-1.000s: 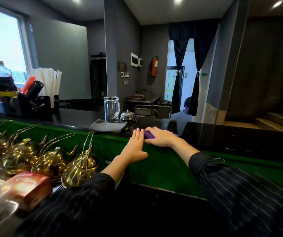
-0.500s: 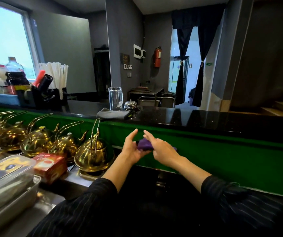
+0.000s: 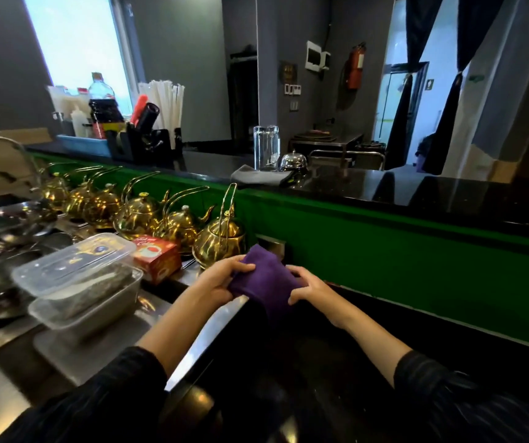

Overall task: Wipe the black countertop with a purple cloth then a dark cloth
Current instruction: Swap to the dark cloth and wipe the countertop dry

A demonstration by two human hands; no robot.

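The left hand [image 3: 221,279] and right hand [image 3: 311,287] each grip the purple cloth [image 3: 263,282] below the black countertop [image 3: 416,190], seemingly between wipes; the next move likely calls for the dark cloth [image 3: 256,175] lying on that countertop.

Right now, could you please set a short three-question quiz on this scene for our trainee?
1. True or false: the purple cloth lies flat on the black countertop.
2. The dark cloth on the black countertop lies nearest to: A the call bell, B the red box, C the golden teapots.
3. Which hands grip the purple cloth?
Key: 1 false, it is held lower than the black countertop; 2 A; 3 both, the left hand and the right hand.
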